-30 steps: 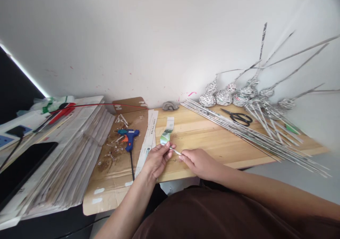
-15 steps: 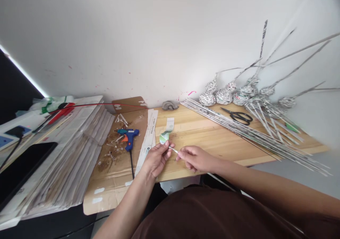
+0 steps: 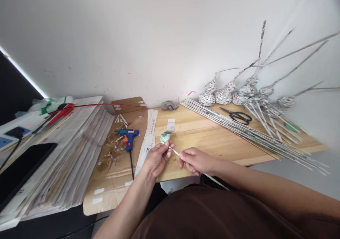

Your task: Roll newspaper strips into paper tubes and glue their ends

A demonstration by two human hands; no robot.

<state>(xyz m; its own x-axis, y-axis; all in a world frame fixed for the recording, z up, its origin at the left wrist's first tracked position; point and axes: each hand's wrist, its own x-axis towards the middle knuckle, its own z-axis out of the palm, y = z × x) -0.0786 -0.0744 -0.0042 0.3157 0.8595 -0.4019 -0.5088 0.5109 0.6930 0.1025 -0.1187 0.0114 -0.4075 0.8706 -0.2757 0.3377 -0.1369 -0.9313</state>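
Observation:
My left hand (image 3: 158, 157) pinches the upper end of a thin rolled paper tube, where a loose paper strip (image 3: 170, 126) with green and white print curls out past the fingertips onto the table. My right hand (image 3: 196, 160) is closed around the same paper tube (image 3: 174, 151), a short way down and to the right. Beyond that hand, the tube's lower part (image 3: 216, 181) runs toward my body over the table's front edge. Both hands are close together above the wooden table (image 3: 193, 132).
On the left are a tall stack of newspaper (image 3: 87, 136), a phone (image 3: 29, 168) and a blue glue gun (image 3: 129, 138) on cardboard (image 3: 106, 187). Many paper tubes (image 3: 239, 134), black scissors (image 3: 240, 117) and woven paper gourd shapes (image 3: 207, 98) occupy the right. A grey lump (image 3: 170, 105) lies against the wall.
My right hand has shifted slightly right, away from the left, so more tube shows between them. The loose strip has turned and shifted a little; the left hand stays in place.

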